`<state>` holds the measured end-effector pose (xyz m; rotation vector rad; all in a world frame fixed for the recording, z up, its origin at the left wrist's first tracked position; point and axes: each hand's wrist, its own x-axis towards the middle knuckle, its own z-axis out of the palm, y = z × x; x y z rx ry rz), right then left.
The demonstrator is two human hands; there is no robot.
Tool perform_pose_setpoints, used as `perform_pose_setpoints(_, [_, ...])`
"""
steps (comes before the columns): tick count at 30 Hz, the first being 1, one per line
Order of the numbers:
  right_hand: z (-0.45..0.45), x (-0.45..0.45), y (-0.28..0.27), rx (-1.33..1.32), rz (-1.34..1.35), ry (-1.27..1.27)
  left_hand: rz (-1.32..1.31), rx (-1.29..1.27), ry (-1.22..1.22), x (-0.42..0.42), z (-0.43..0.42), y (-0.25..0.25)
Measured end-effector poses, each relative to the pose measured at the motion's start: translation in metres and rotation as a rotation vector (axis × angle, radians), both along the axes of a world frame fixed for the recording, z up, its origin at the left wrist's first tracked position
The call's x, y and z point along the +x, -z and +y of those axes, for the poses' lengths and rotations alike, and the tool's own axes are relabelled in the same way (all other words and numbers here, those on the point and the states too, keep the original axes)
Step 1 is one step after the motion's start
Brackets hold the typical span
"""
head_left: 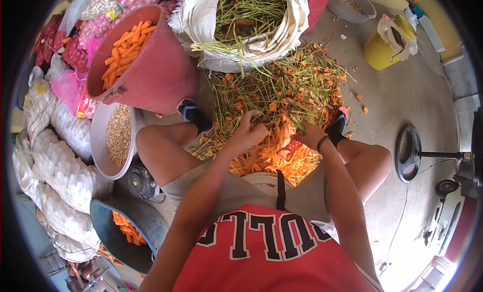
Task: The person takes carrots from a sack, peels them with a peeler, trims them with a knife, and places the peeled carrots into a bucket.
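Note:
My left hand [248, 135] is over the heap of orange peelings [274, 156], its fingers curled. Whether it grips a carrot I cannot make out. Across from it, my right hand [311, 137] closes on a small green-handled tool [300, 127], whose working end is hard to see. A red piece with holes [291, 147] shows among the peelings under that hand. Just beyond both hands lies a pile of green stalks and carrot tops [282, 95] on the floor between my feet.
A large red tub [166, 65] holds peeled carrots [128, 48]. A white sack [201, 12] of stalks stands ahead. To the left are a basin [95, 141], a blue-grey bucket [108, 231] with carrots and full sacks [65, 156]. A yellow bucket [380, 50] stands right.

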<state>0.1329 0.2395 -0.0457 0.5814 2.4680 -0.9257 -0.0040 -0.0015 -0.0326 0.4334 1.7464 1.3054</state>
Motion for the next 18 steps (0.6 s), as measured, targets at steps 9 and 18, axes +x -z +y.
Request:
perform_pose_setpoints(9, [0.007, -0.006, -0.025, -0.152, 0.346, 0.224, 0.819, -0.226, 0.449, 0.008, 0.0, 0.05])
perform_pose_setpoints(18, [-0.006, -0.018, -0.044, -0.226, 0.54, 0.308, 0.003, 0.112, -0.057, -0.006, 0.002, 0.0])
